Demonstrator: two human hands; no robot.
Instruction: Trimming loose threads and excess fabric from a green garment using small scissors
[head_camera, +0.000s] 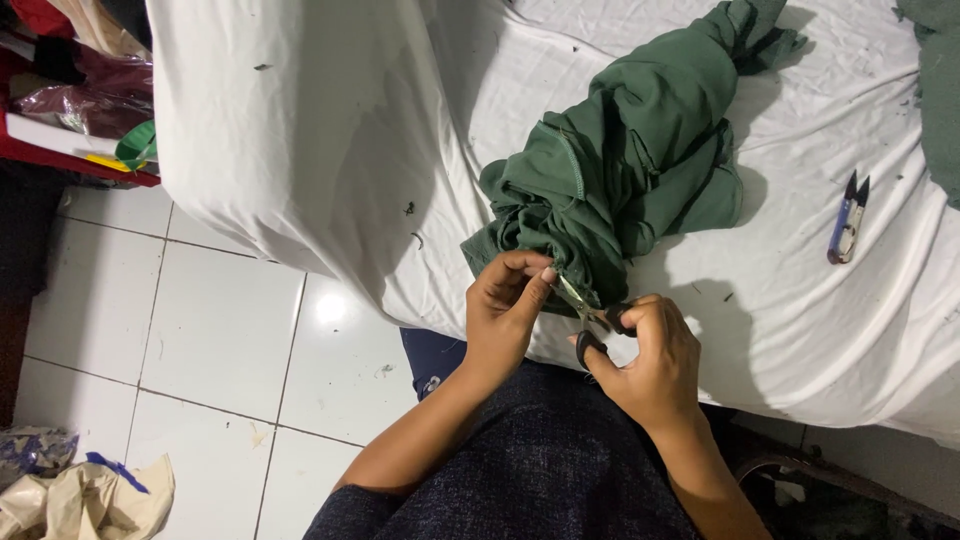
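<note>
A crumpled dark green garment (630, 160) lies on a table covered with a white sheet (320, 130). My left hand (505, 305) pinches the garment's near edge between thumb and fingers. My right hand (650, 365) holds small black-handled scissors (590, 312), fingers through the loops, with the blades pointing up-left at the pinched edge of the cloth. Both hands are close together at the table's front edge, above my lap.
A small blue thread snipper (848, 222) lies on the sheet to the right. More green cloth (935, 90) sits at the far right. White floor tiles (200, 340) lie to the left, with crumpled bags (80, 495) at bottom left and red clutter (70, 90) at top left.
</note>
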